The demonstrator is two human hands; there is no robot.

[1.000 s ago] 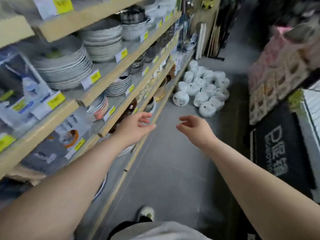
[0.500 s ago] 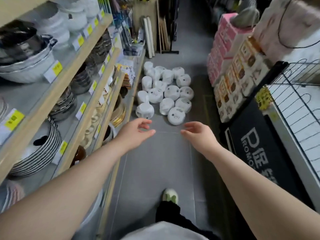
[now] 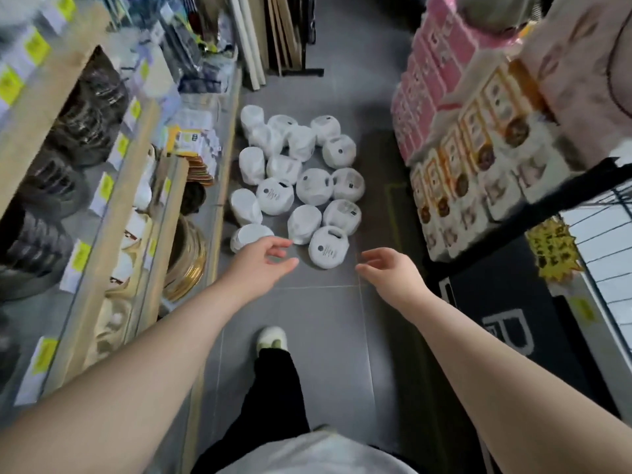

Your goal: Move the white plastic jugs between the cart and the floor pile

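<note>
Both arms reach forward over a grey shop-aisle floor. My left hand (image 3: 261, 260) hangs in the air with loosely curled fingers and holds nothing. My right hand (image 3: 390, 270) is likewise relaxed and holds nothing. Between and just beyond them lies the nearest white wrapped bundle (image 3: 327, 247), part of a cluster of several white wrapped bundles (image 3: 297, 172) on the floor. Neither hand touches a bundle.
Wooden shelves (image 3: 99, 241) with stacked dishes and yellow price tags line the left. Pink and white boxed goods (image 3: 461, 148) stack on the right, above a black mat (image 3: 506, 323). My shoe (image 3: 272, 338) and dark trouser leg stand on the floor (image 3: 325, 336).
The view has swung from the left shelves toward the aisle and moved closer to the white bundles. Both hands stay held out, holding nothing, now nearer the closest bundle.
</note>
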